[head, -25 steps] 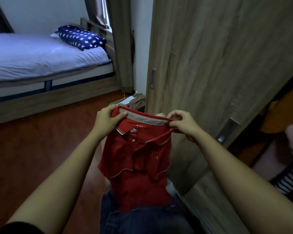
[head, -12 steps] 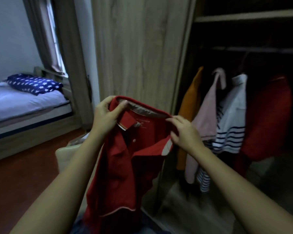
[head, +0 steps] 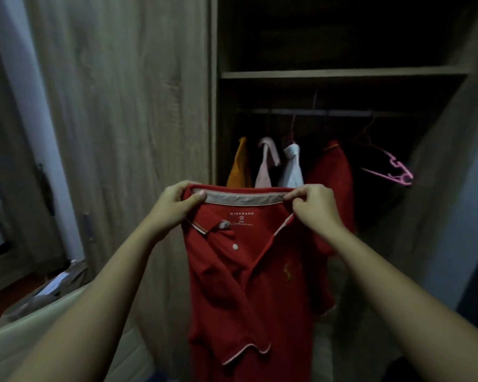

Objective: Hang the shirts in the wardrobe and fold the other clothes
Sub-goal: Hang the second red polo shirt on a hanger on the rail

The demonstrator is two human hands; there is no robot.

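Both hands, left hand [head: 174, 206] and right hand [head: 312, 206], pinch the red polo [head: 249, 271] collar taut, fingers curled, probably so that pink hanger [head: 392, 172] slips in.

shirt [head: 249, 271]: we hold it up before the wardrobe [head: 213, 106] opening.
hung shirts [head: 290, 166]: on the rail [head: 315, 113], behind ours.
hanger [head: 389, 172]: right of them.
shelf [head: 342, 74]: above the rail.
door [head: 122, 106]: left of the opening.

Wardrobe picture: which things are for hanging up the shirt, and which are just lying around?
For the job: red polo shirt, pinched at its collar by the left hand and right hand; empty pink hanger; wardrobe rail.
Just there: orange shirt, pink shirt and white shirt, already hung; cardboard box on the floor.
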